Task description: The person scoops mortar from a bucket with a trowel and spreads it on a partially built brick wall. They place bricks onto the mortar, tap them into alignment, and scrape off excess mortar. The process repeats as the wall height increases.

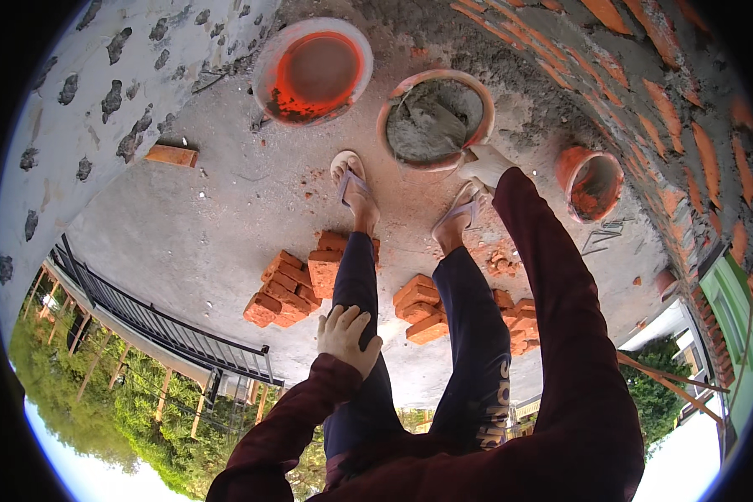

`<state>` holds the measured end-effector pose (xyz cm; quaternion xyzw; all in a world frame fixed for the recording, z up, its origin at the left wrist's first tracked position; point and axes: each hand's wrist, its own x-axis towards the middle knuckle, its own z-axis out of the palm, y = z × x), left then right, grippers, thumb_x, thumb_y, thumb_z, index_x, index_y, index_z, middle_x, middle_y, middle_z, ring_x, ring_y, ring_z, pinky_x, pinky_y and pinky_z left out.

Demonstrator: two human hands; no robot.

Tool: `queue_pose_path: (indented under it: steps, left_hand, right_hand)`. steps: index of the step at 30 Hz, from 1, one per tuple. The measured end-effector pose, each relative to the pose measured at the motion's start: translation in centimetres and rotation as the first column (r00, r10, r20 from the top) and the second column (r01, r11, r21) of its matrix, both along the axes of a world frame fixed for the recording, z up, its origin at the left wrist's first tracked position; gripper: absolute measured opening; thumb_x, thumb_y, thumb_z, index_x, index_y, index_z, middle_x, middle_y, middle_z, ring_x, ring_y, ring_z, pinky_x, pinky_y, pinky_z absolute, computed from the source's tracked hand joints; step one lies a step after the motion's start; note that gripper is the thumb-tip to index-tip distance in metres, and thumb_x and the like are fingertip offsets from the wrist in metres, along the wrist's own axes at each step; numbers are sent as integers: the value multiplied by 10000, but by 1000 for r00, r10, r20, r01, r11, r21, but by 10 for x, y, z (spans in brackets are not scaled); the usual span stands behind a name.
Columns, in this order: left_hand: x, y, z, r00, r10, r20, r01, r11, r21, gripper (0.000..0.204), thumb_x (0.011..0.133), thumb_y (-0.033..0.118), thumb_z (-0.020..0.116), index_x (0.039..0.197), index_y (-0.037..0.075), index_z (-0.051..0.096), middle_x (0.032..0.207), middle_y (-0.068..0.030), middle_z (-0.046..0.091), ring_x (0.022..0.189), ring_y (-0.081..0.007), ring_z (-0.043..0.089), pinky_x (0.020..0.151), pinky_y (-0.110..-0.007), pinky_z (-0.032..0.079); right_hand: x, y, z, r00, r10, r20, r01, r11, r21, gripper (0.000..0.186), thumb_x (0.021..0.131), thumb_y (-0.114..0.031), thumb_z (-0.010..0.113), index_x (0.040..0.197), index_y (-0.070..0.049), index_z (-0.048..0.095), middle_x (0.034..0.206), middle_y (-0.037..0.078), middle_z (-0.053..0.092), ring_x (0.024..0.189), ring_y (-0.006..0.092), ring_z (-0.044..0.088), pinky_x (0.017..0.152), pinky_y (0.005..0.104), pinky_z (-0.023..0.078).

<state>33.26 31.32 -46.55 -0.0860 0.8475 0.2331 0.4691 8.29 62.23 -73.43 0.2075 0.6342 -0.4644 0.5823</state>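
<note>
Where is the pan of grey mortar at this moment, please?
In the head view, the pan of grey mortar sits at upper centre, right of the wide orange basin, with the right hand at its lower-right rim.

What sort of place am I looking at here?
Probably a building site: there's a bare brick wall with rough grey joints, small piles of orange bricks, and a basin of wet, mortar-like mix at the right hand.
</note>
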Motion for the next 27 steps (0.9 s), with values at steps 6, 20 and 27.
queue_pose_path:
  steps: [6, 20, 27]
  left_hand:
    - [-6, 7, 2, 1000, -21, -2, 21, 1000, -15, 510, 846, 351, 747, 1293, 113, 687, 1420, -136, 601, 1406, -386, 451, 1200, -615, 280]
    - [-89, 8, 73, 628, 587, -511, -669, 743, 30, 987, 899, 381, 740, 1618, -27, 202, 1641, -321, 238, 1519, -487, 245, 1243, -516, 260]
    - [-242, -117, 407, -237, 50, -970, -435, 887, 153, 943, 1005, 477, 611, 1633, -42, 137, 1673, -299, 139, 1562, -456, 148, 1247, -575, 163]
  right_hand:
    - [3, 45, 5, 992, 59, -109, -64, 997, -41, 219, 782, -92, 728, 870, -29, 538, 666, 40, 506, 481, 150, 507, 436, 339, 416]
    - [-52, 101, 619, 861, 381, -337, -395, 918, 28, 322, 849, -194, 748, 1071, 21, 660, 747, 36, 641, 606, 128, 620, 525, 304, 489]
    - [-111, 84, 944, 693, 265, -670, -297, 952, 69, 229, 855, -51, 754, 1018, 61, 637, 647, 4, 616, 481, 85, 577, 423, 234, 446]
